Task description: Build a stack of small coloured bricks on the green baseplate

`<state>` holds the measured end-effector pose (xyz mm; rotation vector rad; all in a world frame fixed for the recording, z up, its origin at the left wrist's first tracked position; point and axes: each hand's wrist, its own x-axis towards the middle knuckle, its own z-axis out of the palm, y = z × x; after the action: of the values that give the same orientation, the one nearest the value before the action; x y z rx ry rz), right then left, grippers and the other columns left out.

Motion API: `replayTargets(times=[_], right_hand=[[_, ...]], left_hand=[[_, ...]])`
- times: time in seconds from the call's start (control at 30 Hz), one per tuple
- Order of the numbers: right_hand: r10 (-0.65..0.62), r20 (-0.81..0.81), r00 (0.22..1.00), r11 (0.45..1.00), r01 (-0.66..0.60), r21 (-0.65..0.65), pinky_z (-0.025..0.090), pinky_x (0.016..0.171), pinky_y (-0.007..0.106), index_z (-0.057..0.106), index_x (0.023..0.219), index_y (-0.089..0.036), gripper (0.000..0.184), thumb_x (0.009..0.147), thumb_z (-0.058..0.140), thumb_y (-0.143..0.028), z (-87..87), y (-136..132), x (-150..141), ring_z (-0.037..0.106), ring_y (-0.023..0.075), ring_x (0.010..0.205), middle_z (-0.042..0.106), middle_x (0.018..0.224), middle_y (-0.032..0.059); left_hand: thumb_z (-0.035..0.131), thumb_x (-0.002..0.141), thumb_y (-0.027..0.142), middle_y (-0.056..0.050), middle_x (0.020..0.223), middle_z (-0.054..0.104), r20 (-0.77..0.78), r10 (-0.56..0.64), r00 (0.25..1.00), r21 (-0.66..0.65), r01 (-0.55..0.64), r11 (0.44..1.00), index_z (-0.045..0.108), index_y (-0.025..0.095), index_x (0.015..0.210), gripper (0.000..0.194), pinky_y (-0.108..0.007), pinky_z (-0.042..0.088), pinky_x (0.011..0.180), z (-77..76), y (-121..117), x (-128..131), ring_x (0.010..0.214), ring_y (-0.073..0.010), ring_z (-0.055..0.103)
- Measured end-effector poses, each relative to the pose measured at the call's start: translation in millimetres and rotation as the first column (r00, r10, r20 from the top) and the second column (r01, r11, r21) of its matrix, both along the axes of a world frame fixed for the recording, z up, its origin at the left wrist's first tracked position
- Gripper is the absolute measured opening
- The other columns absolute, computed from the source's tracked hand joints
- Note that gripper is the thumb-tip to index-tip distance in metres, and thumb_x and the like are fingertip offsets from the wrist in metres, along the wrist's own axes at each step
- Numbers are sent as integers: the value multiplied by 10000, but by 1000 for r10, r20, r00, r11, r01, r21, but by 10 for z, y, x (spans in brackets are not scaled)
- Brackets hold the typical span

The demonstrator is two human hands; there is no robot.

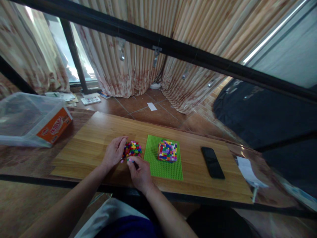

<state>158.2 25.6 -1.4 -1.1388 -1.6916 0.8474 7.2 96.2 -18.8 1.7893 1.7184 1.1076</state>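
Note:
A loose pile of small coloured building bricks [133, 147] lies on the wooden board. Along the pile's left edge rests my left hand [115, 152], its fingers extended and nothing visible held in it. At the near side of the pile, my right hand [141, 173] is closed in a pinch; a small pale pink and teal building brick [130, 160] shows at its fingertips. Just right of the pile lies a green studded baseplate [162, 170]. On it stands a blocky multicoloured brick build [167, 151]. My right hand is close to the baseplate's left edge.
A black phone [213, 162] lies on the wooden board [86, 145] to the right. Beyond it are white papers [249, 170]. A clear plastic bin [27, 115] with an orange label stands at left. A dark metal bar [173, 46] crosses in front of striped curtains.

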Motion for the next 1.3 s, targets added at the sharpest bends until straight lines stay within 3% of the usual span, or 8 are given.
replayTargets(times=[0.33, 0.67, 0.9, 1.17, 1.3], right_hand=[[-130, 156, 979, 992, 127, 27, 401, 627, 210, 568, 677, -196, 283, 923, 433, -241, 9, 118, -15, 527, 117, 620, 582, 643, -7], [-182, 210, 961, 983, 175, 51, 369, 606, 214, 506, 633, -201, 309, 928, 415, -221, -6, 134, -67, 491, 110, 589, 566, 633, -10], [-167, 221, 961, 986, 165, 31, 414, 667, 208, 635, 824, -187, 244, 942, 422, -199, -17, 141, -64, 612, 124, 685, 681, 766, 21], [-151, 418, 896, 988, 138, 63, 446, 710, 228, 657, 849, -195, 190, 910, 482, -153, -41, 199, -102, 654, 152, 761, 706, 816, 44], [-140, 438, 888, 990, 126, 63, 471, 754, 249, 664, 960, -197, 175, 884, 515, -144, -36, 205, -108, 664, 171, 826, 719, 904, 61]], left_hand=[[300, 926, 500, -104, 1128, 691, -3, 4, 1000, -14, -4, 1000, 662, 162, 1075, 517, -383, 457, 1003, 20, -7, 9, 1090, -226, 613], [305, 923, 504, -93, 1113, 698, 5, 14, 1000, -15, -14, 1000, 667, 178, 1060, 506, -373, 467, 989, 35, -13, 16, 1070, -220, 622], [305, 922, 498, -97, 1133, 692, 5, 6, 1000, -17, -6, 1000, 667, 171, 1070, 509, -376, 458, 1001, 56, -23, 16, 1086, -224, 615], [315, 919, 487, -88, 1124, 694, 0, 6, 1000, -6, -6, 1000, 668, 181, 1069, 490, -381, 464, 997, 42, -22, 18, 1070, -220, 619], [308, 921, 491, -88, 1125, 694, -2, -4, 1000, 3, 4, 1000, 668, 183, 1067, 496, -382, 463, 999, 51, -19, 16, 1075, -223, 619]])
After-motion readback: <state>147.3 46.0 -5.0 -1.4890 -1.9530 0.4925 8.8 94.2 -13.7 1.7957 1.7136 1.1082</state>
